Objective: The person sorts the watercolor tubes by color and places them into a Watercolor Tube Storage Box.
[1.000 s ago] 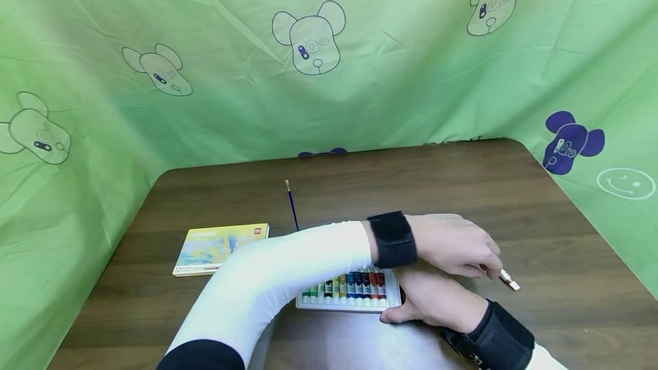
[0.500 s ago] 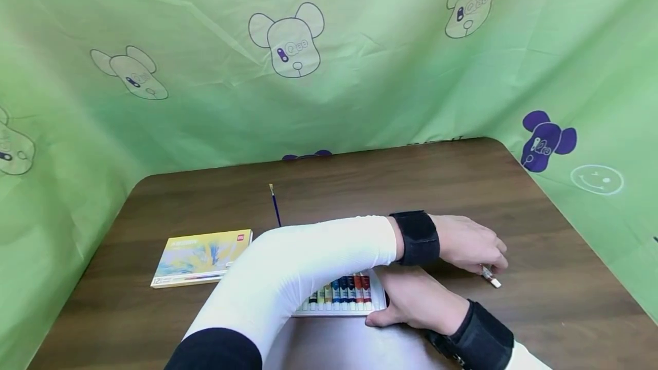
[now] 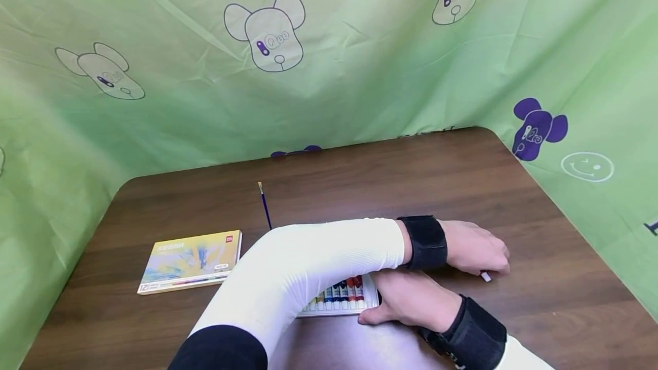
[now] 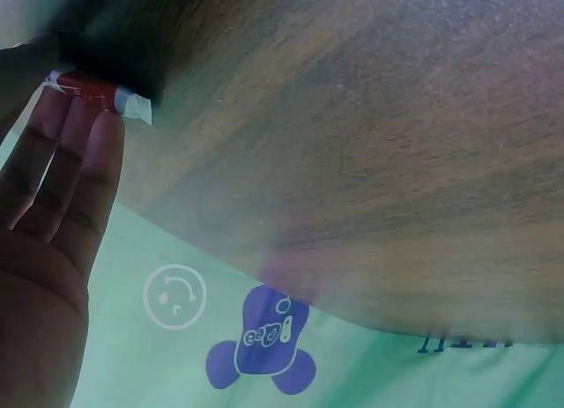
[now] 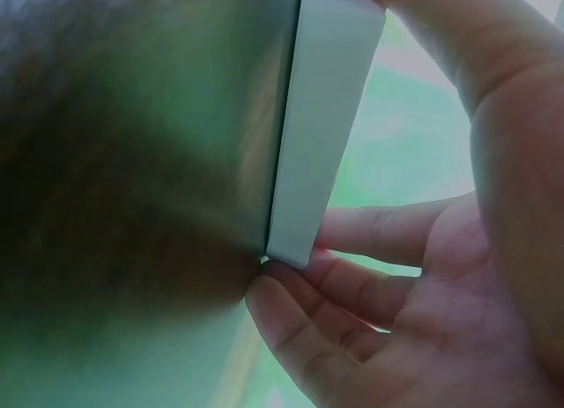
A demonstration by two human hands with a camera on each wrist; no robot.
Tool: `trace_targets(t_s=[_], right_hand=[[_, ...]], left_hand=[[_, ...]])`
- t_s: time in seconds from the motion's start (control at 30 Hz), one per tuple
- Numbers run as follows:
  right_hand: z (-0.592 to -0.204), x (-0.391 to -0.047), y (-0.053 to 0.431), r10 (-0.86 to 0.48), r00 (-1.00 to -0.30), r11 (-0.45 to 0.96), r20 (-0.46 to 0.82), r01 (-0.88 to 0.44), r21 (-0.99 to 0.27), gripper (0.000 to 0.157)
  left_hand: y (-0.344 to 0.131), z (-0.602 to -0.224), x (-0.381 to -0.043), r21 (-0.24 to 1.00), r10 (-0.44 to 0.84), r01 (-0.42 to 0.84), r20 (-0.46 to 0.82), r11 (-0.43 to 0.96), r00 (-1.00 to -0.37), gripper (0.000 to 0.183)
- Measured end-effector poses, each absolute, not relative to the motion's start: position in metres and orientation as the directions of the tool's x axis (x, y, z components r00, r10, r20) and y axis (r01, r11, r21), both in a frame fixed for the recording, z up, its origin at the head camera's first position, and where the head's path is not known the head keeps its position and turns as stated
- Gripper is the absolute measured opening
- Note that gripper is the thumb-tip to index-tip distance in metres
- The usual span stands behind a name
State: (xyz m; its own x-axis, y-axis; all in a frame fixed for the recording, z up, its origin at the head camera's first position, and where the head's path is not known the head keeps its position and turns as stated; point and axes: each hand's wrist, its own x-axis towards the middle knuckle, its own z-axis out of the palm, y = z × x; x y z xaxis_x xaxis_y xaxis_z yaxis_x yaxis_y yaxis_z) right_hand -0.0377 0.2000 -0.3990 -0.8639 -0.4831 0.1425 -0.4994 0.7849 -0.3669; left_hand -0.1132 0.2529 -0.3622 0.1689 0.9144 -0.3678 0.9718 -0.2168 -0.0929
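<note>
My left arm reaches across to the right, over my right hand. At the far end of it, my left hand pinches a small paint tube with a red label and a white end, close over the table. In the head view only the tube's pale end shows below the fingers. My right hand grips the right end of a white tray, thumb at the near edge and fingers round the far side. Several paint tubes lie in a row in the tray; the left sleeve hides the others.
A yellow and blue paint box lies at the left of the wooden table. Behind the left arm lies a thin paintbrush, its lower part hidden. A green printed curtain surrounds the table.
My left hand has moved right onto the loose paint tube, and its fingers now cover most of it. The right hand keeps its grip on the tray. The head view has turned rightward.
</note>
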Motion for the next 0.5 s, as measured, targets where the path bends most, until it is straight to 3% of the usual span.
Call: trace_targets(t_s=[0.17, 0.33, 0.5], right_hand=[[-0.395, -0.039, 0.199, -0.473, -0.874, 0.796, 0.111, -0.478, -0.372, 0.058], [-0.395, -0.040, 0.196, -0.450, -0.886, 0.796, 0.107, -0.453, -0.402, 0.061], [-0.396, -0.039, 0.196, -0.436, -0.895, 0.803, 0.098, -0.436, -0.406, 0.068]], left_hand=[[0.250, -0.359, -0.118, -0.098, 0.920, 0.974, -0.359, -0.204, 0.157, 0.010], [0.246, -0.358, -0.124, -0.110, 0.919, 0.969, -0.356, -0.223, 0.171, 0.006], [0.243, -0.356, -0.128, -0.090, 0.919, 0.972, -0.354, -0.218, 0.174, 0.014]])
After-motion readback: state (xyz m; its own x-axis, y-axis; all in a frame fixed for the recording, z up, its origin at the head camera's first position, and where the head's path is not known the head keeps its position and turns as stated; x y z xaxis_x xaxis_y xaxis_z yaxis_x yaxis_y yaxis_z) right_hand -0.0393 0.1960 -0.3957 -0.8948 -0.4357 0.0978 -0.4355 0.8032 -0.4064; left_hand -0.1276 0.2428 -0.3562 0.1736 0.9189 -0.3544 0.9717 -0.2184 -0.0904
